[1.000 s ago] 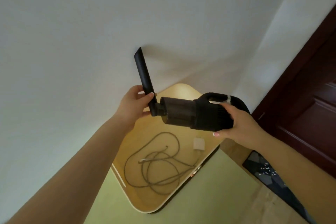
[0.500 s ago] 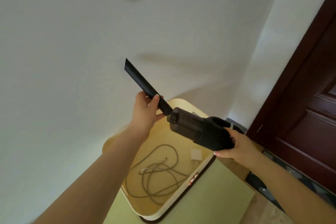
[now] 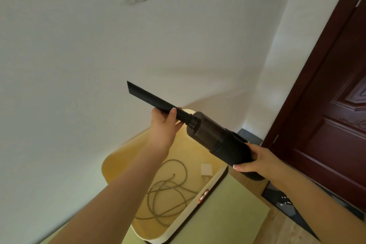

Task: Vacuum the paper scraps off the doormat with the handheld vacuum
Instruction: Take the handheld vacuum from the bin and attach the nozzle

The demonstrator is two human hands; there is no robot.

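Note:
I hold a black handheld vacuum (image 3: 214,137) in the air in front of a white wall. My right hand (image 3: 255,161) grips its rear handle. My left hand (image 3: 165,120) grips the base of the long flat crevice nozzle (image 3: 147,97), which sits in line with the vacuum's front collar and points up to the left. Low at the right, a dark patterned doormat (image 3: 285,202) lies on the floor before the door, with small white paper scraps (image 3: 286,200) on it. My right forearm hides part of the mat.
Below the vacuum stands a cream tray (image 3: 118,156) holding a coiled grey cable (image 3: 168,194) and a white charger plug (image 3: 206,170), on a pale green surface (image 3: 227,216). A dark red door (image 3: 332,105) fills the right side.
The nozzle has swung from near upright down to the left, into line with the vacuum body. Both hands and the vacuum have dropped lower in view.

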